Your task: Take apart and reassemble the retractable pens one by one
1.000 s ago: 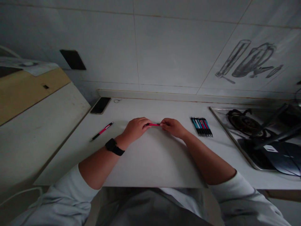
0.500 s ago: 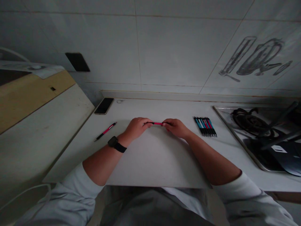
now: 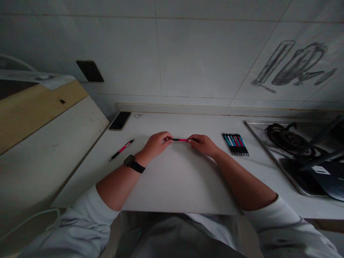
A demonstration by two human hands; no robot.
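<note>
A red and black pen (image 3: 182, 140) lies level between my two hands over the middle of the white counter. My left hand (image 3: 158, 143) pinches its black end between thumb and fingers. At the other end, my right hand (image 3: 201, 144) grips the red part, and the fingers hide that tip. Another red and black pen (image 3: 122, 149) rests on the counter to the left of my left hand. Right of my right hand lies a row of several pens (image 3: 235, 144) in blue, red and black, side by side.
A phone (image 3: 120, 121) lies at the counter's back left, with a small ring-shaped item (image 3: 138, 115) beside it. On the right is a gas stove (image 3: 285, 143) with a dark object on it. A pale cabinet (image 3: 53, 143) borders the left side, and a tiled wall (image 3: 193, 53) the back.
My hands have moved slightly further apart along the pen, and more of its black part shows beside my left fingers. The other pens lie as before.
</note>
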